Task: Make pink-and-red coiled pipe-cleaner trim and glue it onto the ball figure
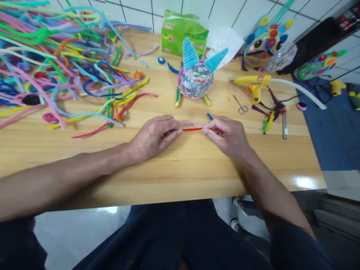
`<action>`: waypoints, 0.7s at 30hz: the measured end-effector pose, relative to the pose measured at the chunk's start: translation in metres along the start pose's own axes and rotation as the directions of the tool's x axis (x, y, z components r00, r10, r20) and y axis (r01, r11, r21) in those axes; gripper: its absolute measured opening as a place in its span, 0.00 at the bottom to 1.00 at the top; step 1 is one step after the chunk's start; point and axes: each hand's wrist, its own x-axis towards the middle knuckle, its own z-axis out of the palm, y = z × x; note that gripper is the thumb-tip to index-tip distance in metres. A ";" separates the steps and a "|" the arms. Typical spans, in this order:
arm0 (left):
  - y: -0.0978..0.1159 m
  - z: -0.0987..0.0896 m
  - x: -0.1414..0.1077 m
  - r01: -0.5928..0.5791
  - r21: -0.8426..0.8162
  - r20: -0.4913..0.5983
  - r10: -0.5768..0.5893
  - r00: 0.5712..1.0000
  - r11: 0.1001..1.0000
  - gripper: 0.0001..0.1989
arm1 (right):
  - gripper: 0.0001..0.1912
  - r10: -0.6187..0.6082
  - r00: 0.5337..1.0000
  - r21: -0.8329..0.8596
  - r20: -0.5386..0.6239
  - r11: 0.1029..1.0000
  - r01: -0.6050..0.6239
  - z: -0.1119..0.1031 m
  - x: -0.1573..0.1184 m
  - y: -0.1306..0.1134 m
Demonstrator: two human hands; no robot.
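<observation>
Between my two hands a red pipe cleaner (192, 129) is stretched level above the wooden table. A pale pink fuzzy strip (191, 123) runs just behind it, also reaching from hand to hand. My left hand (157, 137) pinches the left ends between thumb and fingers. My right hand (226, 137) is closed on the right part, with a bit of red showing past the thumb. A short blue piece (209, 116) lies just beyond my right fingers. Farther back sits a clear ball decorated with coloured bits (195, 80), with two light blue ears standing up from it.
A big tangle of coloured pipe cleaners (56, 67) covers the table's left. Behind the ball stands a green tissue pack (182, 33). To the right lie a yellow glue gun (254, 87), small scissors (242, 108) and a utility knife (285, 125). More decorated balls (258, 52) stand at back right.
</observation>
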 end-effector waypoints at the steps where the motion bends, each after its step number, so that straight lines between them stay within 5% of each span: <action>1: 0.000 0.000 0.000 0.012 -0.003 -0.002 -0.012 1.000 1.000 0.10 | 0.08 0.008 1.000 0.009 -0.012 1.000 -0.007 -0.001 0.000 -0.001; 8: 0.001 0.004 -0.003 -0.017 0.031 -0.022 0.018 1.000 0.999 0.14 | 0.07 0.040 0.999 0.064 0.027 0.997 -0.042 0.008 0.000 -0.010; 12: 0.001 0.004 -0.004 0.062 0.006 -0.063 -0.062 0.996 0.998 0.16 | 0.08 0.088 0.996 0.056 0.032 0.994 -0.090 0.003 0.001 -0.005; 16: 0.001 0.004 -0.003 0.096 -0.030 -0.061 -0.098 0.993 0.995 0.15 | 0.07 0.174 0.985 0.057 -0.013 0.983 -0.173 -0.001 0.001 -0.001; 21: 0.001 0.002 -0.003 0.106 0.001 -0.011 -0.106 0.994 0.994 0.16 | 0.08 0.329 0.939 0.220 0.103 0.913 -0.344 -0.003 0.003 -0.007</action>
